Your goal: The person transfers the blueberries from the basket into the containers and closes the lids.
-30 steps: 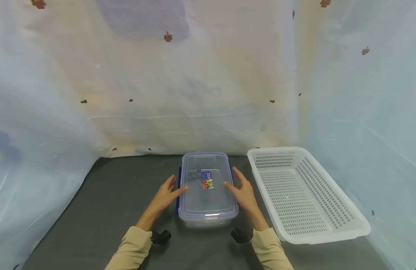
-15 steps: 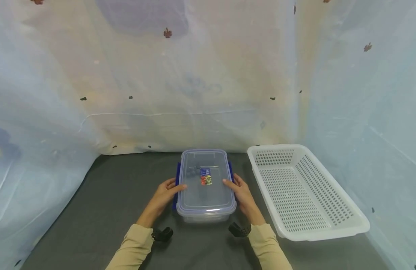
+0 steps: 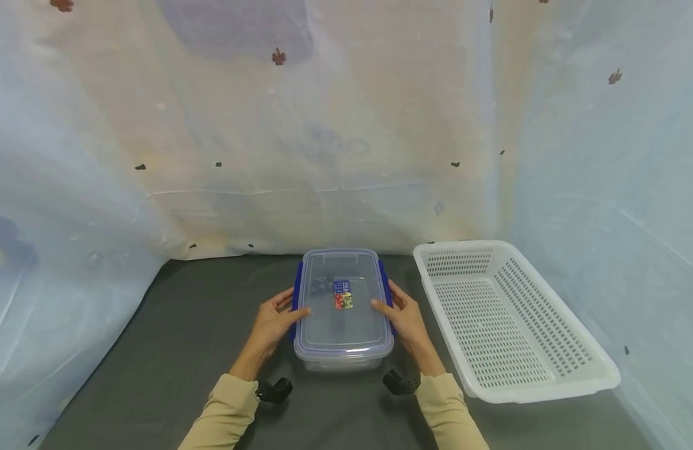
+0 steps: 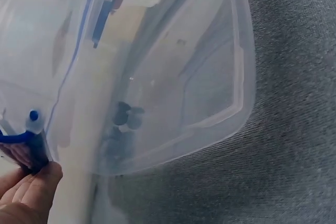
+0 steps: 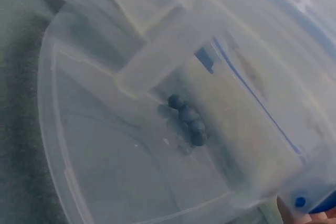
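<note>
A clear plastic storage box (image 3: 335,331) with a lid, a fruit label (image 3: 343,294) and blue side latches stands on the grey surface. My left hand (image 3: 272,322) grips its left side, thumb on the lid and fingers at the blue latch. On the opposite side my right hand (image 3: 407,322) holds it likewise, beside the right latch (image 3: 384,281). In the left wrist view, fingertips (image 4: 50,174) meet the lower edge of the latch (image 4: 37,148). Several dark round things (image 5: 190,119) show through the box's wall. Part of the right hand is cut off in the right wrist view.
To the right of the box lies a white perforated plastic basket (image 3: 540,312). A hanging patterned sheet (image 3: 324,156) encloses the grey surface (image 3: 211,312) at the back and sides. Black wrist cameras (image 3: 275,390) jut inward from both wrists.
Both hands' fingers were spread around the box a second ago; they have since closed in on its sides at the latches. The box and basket stay in place.
</note>
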### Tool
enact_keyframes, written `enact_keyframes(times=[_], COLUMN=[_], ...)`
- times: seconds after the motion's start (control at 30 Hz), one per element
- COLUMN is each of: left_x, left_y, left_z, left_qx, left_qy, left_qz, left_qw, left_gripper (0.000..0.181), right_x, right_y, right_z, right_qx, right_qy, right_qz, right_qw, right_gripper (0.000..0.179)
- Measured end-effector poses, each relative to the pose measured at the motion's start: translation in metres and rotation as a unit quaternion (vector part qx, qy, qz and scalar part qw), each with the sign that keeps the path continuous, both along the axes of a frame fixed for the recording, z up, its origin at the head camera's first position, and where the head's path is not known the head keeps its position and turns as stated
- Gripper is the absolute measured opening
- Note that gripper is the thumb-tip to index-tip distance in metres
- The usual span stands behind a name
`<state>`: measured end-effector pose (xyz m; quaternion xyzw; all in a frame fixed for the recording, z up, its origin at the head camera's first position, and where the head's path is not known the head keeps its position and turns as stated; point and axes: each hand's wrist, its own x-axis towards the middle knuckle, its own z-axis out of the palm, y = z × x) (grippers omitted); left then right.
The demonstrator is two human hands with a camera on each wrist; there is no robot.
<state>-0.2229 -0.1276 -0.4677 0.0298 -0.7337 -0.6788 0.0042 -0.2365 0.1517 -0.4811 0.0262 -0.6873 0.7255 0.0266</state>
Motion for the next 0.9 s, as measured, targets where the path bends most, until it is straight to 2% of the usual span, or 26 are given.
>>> enact_keyframes(times=[0.23,0.5,0.67,0.8,0.9], left_x=[0.001,0.001,0.0,-0.003,-0.005], left_y=[0.003,0.006,0.003,-0.003,-0.01], left_z=[0.001,0.007,0.009,0.019,0.036], left_qx=[-0.011,-0.071,-0.078,-0.097,-0.139], left_qy=[0.011,0.013,0.011,0.018,0.049], left_qz=[0.0,0.008,-0.008,-0.037,-0.055], left_qw=[0.9999,0.9973,0.9969,0.9945,0.9875], left_gripper=[0.071,0.066,0.068,0.071,0.071], right_x=[0.002,0.002,0.0,-0.002,-0.004], right_y=[-0.001,-0.003,-0.004,-0.006,-0.006], right_z=[0.002,0.006,0.01,0.028,0.057], right_qx=[-0.006,0.044,0.069,0.156,0.201], right_qy=[0.022,0.029,0.025,0.032,0.07], right_qz=[0.005,0.006,0.006,-0.024,-0.043], right_qw=[0.9997,0.9986,0.9973,0.9869,0.976], right_gripper=[0.071,0.066,0.067,0.071,0.073])
